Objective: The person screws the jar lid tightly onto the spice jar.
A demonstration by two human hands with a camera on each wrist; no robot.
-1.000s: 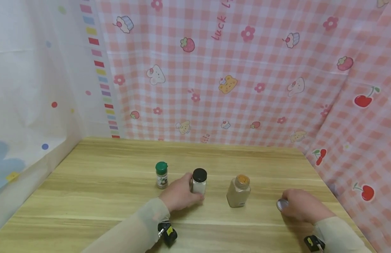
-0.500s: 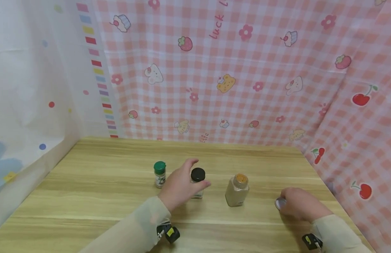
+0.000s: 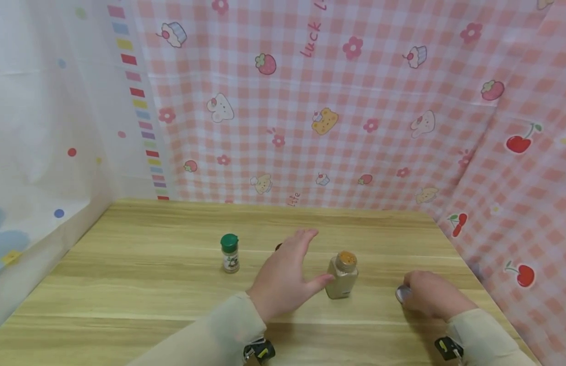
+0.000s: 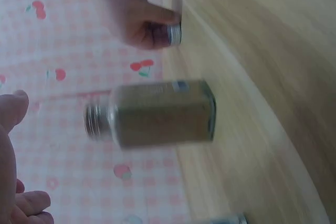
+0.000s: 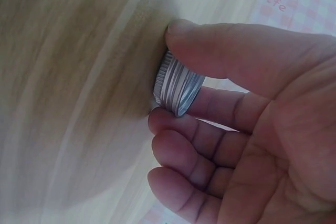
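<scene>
My left hand (image 3: 285, 277) hovers above the table with thumb and fingers spread apart, holding nothing. Just to its right stands an uncapped square glass jar (image 3: 342, 283) of tan powder with an orange top, upright; the left wrist view shows this jar (image 4: 163, 114) with its bare threaded neck. Behind the left hand, a black-capped jar is almost wholly hidden, only a sliver of its cap (image 3: 278, 247) showing. Over at the right, my right hand (image 3: 436, 295) pinches a silver metal screw lid (image 5: 176, 85) between thumb and fingers, at the tabletop.
A small spice shaker (image 3: 230, 254) with a green cap stands to the left of my left hand. The wood-grain table (image 3: 150, 284) is bounded by a pink checked cloth (image 3: 292, 101) behind and at right, and by a white cloth (image 3: 49, 127) at left.
My left hand has released the black-capped jar, lifted, and moved right toward the open jar with its fingers spread. The right hand stays in place with the lid.
</scene>
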